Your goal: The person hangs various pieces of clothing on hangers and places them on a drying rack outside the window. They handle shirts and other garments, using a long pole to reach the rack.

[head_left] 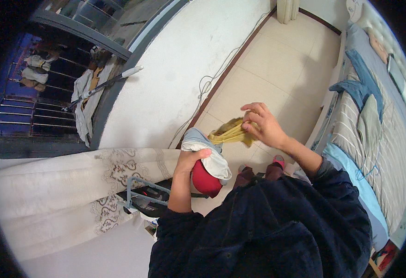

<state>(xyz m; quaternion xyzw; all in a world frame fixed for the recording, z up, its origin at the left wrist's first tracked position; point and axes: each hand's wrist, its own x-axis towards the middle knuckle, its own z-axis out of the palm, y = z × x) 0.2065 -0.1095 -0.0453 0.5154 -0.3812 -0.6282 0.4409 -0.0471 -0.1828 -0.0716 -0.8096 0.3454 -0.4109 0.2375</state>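
Note:
Bunched fabric items fill my left hand [193, 158]: a white cloth [217, 162], a grey-blue cloth [195, 135] and a red cloth [205, 180] that hangs below the wrist. The thumb lies over the white one. To the right and a little farther up, my right hand [262, 125] pinches a yellow cloth [229, 135] between thumb and fingers. The yellow cloth stretches from there to the bundle at my left hand, and its far end is hidden behind the bundle.
An open window with a pole [109, 82] and hanging laundry [36, 74] is at the upper left. A patterned curtain [67, 173] hangs at the left, near a grey-blue metal frame [147, 187]. Cables [208, 83] run along the wall. At the right stands a bed with blue jeans [361, 83].

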